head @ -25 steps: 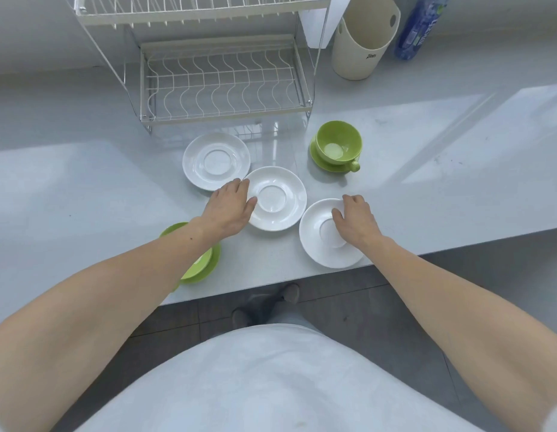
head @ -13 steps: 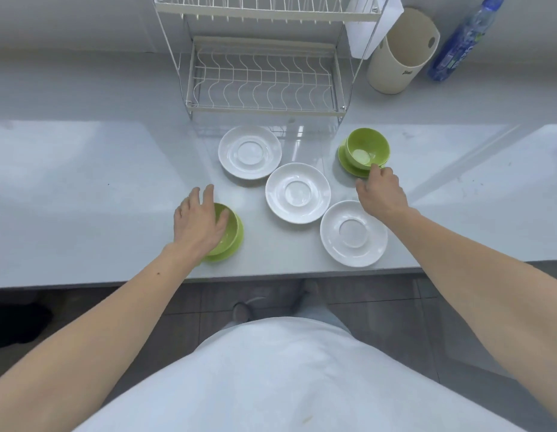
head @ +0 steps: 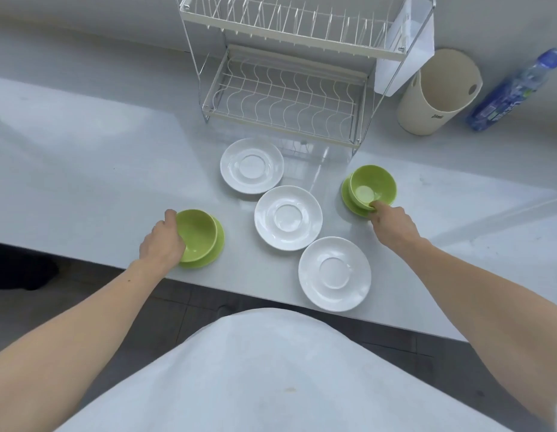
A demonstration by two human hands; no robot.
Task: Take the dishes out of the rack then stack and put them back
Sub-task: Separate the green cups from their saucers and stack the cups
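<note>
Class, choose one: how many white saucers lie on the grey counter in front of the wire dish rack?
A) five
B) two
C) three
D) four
C: three round white saucers lie in a diagonal row, the far one, the middle one and the near one, between the two green cups.

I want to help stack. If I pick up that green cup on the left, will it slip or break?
Probably breakable: the green cup looks like glazed china. Its shine suggests it may be slippery. It sits loose on a saucer, so that might slide.
</note>
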